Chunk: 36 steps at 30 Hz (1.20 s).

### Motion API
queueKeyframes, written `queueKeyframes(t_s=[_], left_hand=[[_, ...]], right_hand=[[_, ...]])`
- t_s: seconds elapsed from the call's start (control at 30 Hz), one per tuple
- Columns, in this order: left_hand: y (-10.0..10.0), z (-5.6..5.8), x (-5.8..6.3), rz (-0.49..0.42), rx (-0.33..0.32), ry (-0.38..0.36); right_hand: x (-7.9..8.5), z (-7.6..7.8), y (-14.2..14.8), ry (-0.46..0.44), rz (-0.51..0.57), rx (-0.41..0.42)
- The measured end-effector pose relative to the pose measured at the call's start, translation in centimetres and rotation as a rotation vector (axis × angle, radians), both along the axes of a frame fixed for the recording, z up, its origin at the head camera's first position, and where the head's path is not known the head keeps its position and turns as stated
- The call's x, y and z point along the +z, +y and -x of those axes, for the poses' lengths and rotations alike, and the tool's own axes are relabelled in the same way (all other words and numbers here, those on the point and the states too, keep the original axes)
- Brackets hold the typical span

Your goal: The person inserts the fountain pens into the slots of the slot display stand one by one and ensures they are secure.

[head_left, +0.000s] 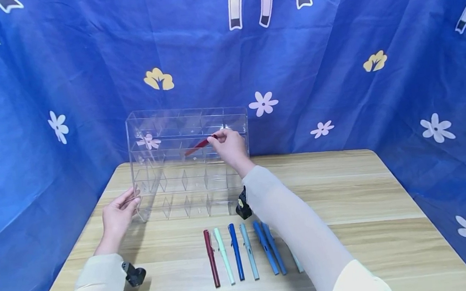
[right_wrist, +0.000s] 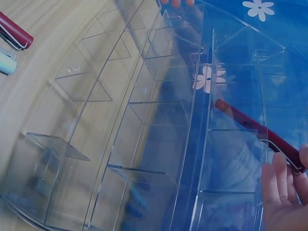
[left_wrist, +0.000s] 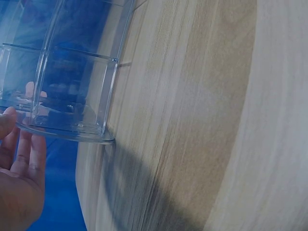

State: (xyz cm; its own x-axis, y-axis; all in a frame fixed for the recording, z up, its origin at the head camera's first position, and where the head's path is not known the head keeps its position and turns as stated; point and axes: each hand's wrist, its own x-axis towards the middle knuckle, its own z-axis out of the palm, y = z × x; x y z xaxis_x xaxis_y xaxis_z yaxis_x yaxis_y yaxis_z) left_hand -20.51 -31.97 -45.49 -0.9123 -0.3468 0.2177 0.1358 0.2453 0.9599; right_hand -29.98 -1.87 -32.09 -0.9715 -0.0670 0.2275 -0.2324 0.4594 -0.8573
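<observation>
A clear acrylic rack [head_left: 196, 183] with rows of small compartments stands upright on the table. My right hand [head_left: 232, 149] pinches a dark red pen [head_left: 199, 145] by its clip end, in front of the upper rows. In the right wrist view the pen [right_wrist: 240, 119] slants across an upper compartment, its far end over the clear plastic; whether it touches is unclear. My left hand [head_left: 120, 215] holds the rack's left side edge low down, between thumb and fingers. From the left wrist, this hand [left_wrist: 21, 178] shows at the rack's curved rim [left_wrist: 72, 134].
On the wooden table [head_left: 349, 199] before the rack lie another dark red pen [head_left: 212, 259], a mint pen [head_left: 224, 256], a dark blue pen [head_left: 236, 252], a pale teal pen [head_left: 250, 252] and two blue pens [head_left: 266, 248]. My right sleeve partly hides another pale pen [head_left: 297, 261].
</observation>
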Motion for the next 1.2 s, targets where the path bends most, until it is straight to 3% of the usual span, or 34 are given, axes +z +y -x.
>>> queueKeyframes(t_s=[0.2, 0.47, 0.77, 1.0, 1.2], left_hand=[[-0.02, 0.07, -0.15, -0.013, 0.003, -0.002], [0.03, -0.02, -0.01, 0.018, 0.018, -0.020], [0.06, -0.04, 0.03, 0.030, 0.028, -0.019], [0.03, -0.08, 0.06, 0.015, 0.037, -0.036], [0.20, -0.21, 0.20, 0.058, 0.040, -0.032]], right_hand=[[0.17, -0.07, -0.01, 0.034, -0.031, 0.023], [0.25, -0.42, -0.26, -0.014, -0.016, -0.023], [0.19, -0.05, -0.19, 0.052, -0.052, 0.008], [0.21, -0.49, -0.19, -0.005, -0.003, 0.007], [0.28, -0.39, -0.43, 0.046, -0.046, -0.019]])
